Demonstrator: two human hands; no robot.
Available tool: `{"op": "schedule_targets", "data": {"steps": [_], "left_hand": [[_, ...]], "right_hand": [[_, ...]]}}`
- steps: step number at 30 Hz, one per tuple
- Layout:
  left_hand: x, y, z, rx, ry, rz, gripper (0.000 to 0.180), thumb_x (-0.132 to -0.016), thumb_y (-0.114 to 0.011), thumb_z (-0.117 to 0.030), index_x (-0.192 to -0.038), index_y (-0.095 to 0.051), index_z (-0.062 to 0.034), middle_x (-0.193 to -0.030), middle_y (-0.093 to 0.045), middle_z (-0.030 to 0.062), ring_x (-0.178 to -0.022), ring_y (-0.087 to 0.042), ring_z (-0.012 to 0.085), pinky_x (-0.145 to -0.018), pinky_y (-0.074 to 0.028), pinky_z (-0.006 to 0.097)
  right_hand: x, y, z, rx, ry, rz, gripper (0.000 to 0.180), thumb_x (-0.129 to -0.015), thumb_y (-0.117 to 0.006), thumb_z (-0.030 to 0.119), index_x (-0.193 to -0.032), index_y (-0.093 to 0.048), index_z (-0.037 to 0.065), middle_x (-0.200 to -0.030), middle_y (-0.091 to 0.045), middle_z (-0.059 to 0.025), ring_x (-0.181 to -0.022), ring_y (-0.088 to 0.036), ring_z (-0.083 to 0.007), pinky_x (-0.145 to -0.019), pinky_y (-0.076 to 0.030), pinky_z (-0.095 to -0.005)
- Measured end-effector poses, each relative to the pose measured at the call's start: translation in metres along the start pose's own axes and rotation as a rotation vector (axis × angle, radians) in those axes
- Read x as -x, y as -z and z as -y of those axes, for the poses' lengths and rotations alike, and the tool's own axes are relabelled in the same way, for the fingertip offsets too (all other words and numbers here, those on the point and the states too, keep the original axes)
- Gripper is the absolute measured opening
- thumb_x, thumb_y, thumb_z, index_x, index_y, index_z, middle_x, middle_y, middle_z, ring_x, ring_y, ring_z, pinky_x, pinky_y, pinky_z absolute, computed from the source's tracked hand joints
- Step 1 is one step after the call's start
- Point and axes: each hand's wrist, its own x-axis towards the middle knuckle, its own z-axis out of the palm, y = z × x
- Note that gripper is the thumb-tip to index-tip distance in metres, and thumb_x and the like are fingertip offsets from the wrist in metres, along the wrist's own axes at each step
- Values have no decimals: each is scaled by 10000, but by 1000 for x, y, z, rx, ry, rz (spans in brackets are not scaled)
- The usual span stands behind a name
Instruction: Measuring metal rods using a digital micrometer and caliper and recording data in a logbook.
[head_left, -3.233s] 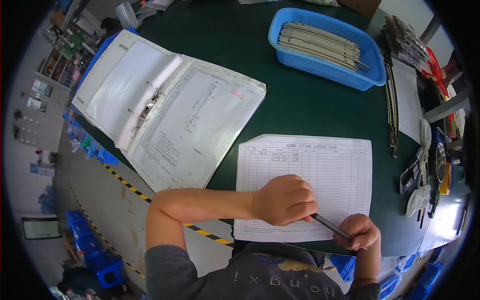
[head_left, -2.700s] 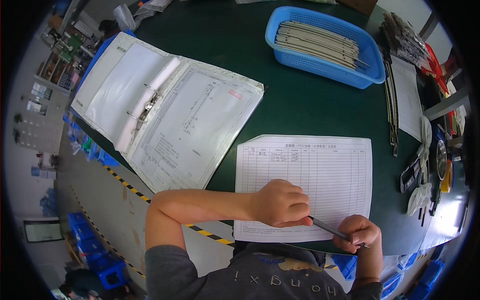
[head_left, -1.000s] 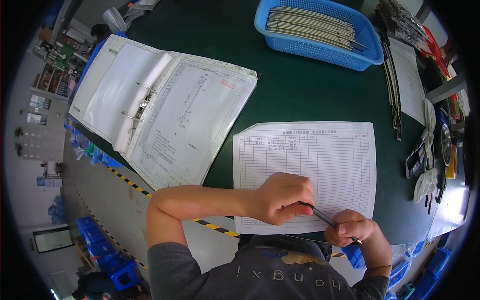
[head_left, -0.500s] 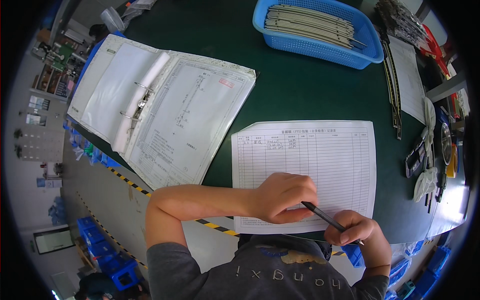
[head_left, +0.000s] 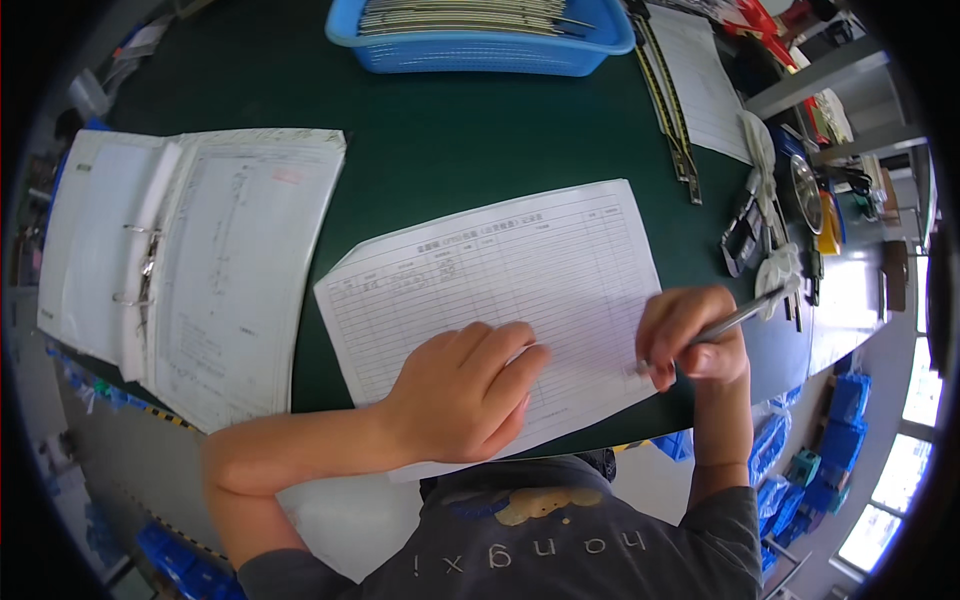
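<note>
Risk: form (head_left: 500, 290) could slide or smear if your left hand (head_left: 465, 395) lifts while you write.
Pen (head_left: 735, 318): pinched in your right hand (head_left: 690, 335), fingers closed round it, tip at the form's 4 o'clock edge.
Left hand: flat, fingers loosely together, pressing the form's 6 o'clock edge.
Binder (head_left: 190, 265): open, at 9 o'clock.

We see a dark green table (head_left: 450, 150). Under our left hand's fingers (head_left: 500, 350) lies a printed form sheet (head_left: 500, 280), our right hand's fingertips (head_left: 655, 365) touching its lower right corner. Left of the left fingers lies an open white ring binder (head_left: 190, 260). Well beyond both sets of fingers stands a blue basket (head_left: 480, 45); beyond the right fingers lies a second paper sheet (head_left: 710, 85).
</note>
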Motion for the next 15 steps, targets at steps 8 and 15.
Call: {"op": "schedule_targets", "data": {"steps": [8, 15], "left_hand": [[0, -16, 23, -269, 0, 94, 275, -680, -543, -135, -890, -565, 41, -1063, -537, 191, -495, -443, 142, -411, -378, 246], [1, -15, 31, -310, -6, 105, 241, -699, -535, -161, -906, -579, -44, -1096, -549, 180, -480, -400, 119, -397, -323, 202]], "right_hand": [[-61, -26, -16, 667, -378, -270, 211, -659, -657, -59, -777, -500, 18, -723, -533, -19, -608, -506, -27, -495, -407, -170], [-70, -14, -51, 700, -184, -256, 226, -642, -645, -49, -670, -442, 48, -640, -545, -38, -515, -491, -76, -448, -377, -192]]}}
